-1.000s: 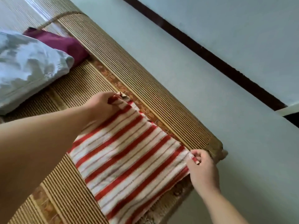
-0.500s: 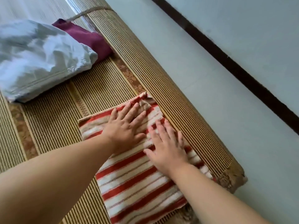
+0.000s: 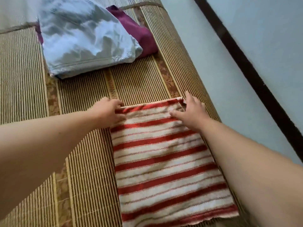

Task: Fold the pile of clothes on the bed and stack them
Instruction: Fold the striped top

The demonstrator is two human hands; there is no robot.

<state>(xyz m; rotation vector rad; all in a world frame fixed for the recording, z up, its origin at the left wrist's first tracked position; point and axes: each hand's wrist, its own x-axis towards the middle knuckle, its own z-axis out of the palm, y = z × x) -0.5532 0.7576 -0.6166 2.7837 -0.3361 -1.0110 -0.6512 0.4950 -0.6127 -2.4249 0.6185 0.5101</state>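
**Spotter:** On the bed's woven bamboo mat point(image 3: 85, 161), close to the edge that drops to the floor point(image 3: 229, 79), your red-and-white striped cloth point(image 3: 164, 158) lies flat as a folded rectangle. That edge is the biggest risk: a hard pull toward you could drag the cloth sideways and send a corner over the side.

**Operator:** And the stack behind it?

**Spotter:** Your pale blue garment point(image 3: 85, 35) sits on a maroon one point(image 3: 139, 33), well apart from the stripes. It looks puffy, so I'd guess a cloth set on top off-centre would slide.

**Operator:** My hands?

**Spotter:** Your left hand point(image 3: 108, 112) has its fingers curled over the far left corner, seemingly pinching it. Your right hand point(image 3: 191, 110) rests spread at the far right corner, where the layers look bunched; whether it grips anything I cannot tell. Lift with only one side held and the fold may skew or open.
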